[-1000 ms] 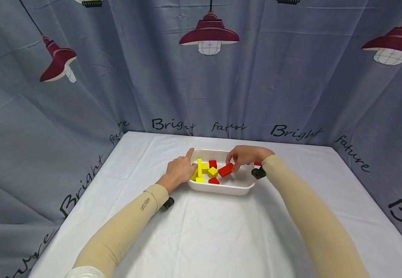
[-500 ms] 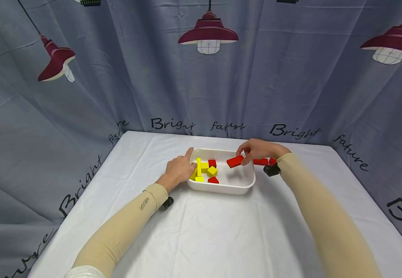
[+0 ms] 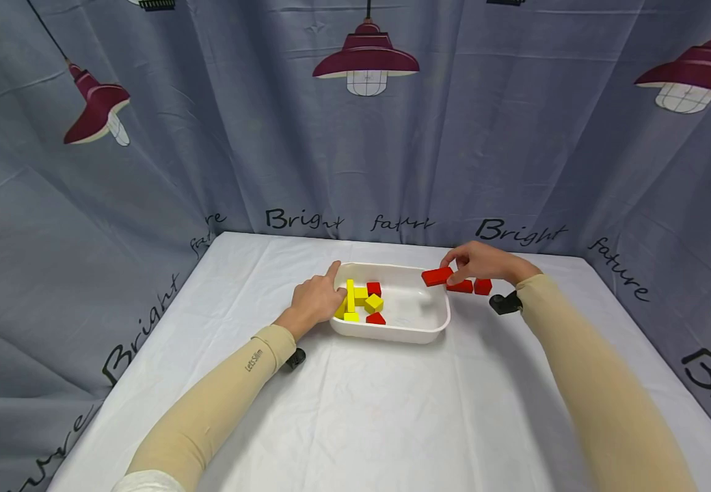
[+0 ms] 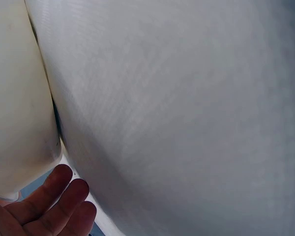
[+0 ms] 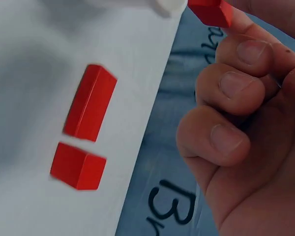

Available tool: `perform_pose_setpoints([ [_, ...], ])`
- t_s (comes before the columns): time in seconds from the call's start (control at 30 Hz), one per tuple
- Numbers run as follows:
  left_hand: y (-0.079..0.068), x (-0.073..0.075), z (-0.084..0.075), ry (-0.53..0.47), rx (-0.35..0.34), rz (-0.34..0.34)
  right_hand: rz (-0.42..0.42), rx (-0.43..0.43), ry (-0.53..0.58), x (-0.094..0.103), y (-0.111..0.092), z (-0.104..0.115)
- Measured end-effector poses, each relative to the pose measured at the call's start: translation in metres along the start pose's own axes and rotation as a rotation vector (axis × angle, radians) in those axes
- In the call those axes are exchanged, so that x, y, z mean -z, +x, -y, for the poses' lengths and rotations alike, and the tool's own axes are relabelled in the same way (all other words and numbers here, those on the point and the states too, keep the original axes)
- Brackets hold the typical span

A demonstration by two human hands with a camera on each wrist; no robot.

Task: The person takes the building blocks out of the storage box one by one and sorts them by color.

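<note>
My right hand (image 3: 481, 262) pinches a red rectangular block (image 3: 437, 277) between thumb and fingers, above the back right rim of a white plastic box (image 3: 392, 334). In the right wrist view only one end of this red block (image 5: 211, 12) shows, and the other fingers are curled below it. My left hand (image 3: 317, 299) grips the box's left side, thumb over the rim and index finger along it. The left wrist view shows several fingertips (image 4: 78, 189) by the box's outer wall (image 4: 19, 108). Inside lie several yellow blocks (image 3: 351, 297), a red block (image 3: 374, 289) and a red wedge-shaped one (image 3: 376, 318).
Right of the box, on the white-covered table (image 3: 386, 410), lie a long red block (image 5: 91, 103) and a shorter red block (image 5: 78, 166), with a small gap between them. A grey-blue curtain (image 3: 454, 150) hangs behind the table's back edge.
My right hand has lifted the red block from the box's inside and carried it right to the rim. The red blocks on the table have come into sight. My left hand stays put.
</note>
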State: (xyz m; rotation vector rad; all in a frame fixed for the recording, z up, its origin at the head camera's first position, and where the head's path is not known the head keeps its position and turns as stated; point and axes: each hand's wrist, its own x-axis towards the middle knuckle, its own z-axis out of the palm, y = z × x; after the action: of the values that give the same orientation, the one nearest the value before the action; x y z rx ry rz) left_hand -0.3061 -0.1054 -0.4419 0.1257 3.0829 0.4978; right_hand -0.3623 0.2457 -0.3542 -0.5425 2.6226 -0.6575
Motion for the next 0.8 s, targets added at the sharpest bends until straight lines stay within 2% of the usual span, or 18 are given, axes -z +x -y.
perform_pose_setpoints([
  [0.17,0.000,0.000,0.000,-0.011,0.000,0.005,-0.026,-0.047,0.014,0.003,-0.006,-0.014],
  [0.53,-0.001,0.001,0.001,-0.012,-0.008,-0.007,-0.115,-0.064,0.023,0.002,-0.019,-0.049],
  [0.8,-0.002,0.001,0.001,-0.027,-0.010,-0.002,-0.161,-0.120,0.022,0.000,-0.026,-0.072],
])
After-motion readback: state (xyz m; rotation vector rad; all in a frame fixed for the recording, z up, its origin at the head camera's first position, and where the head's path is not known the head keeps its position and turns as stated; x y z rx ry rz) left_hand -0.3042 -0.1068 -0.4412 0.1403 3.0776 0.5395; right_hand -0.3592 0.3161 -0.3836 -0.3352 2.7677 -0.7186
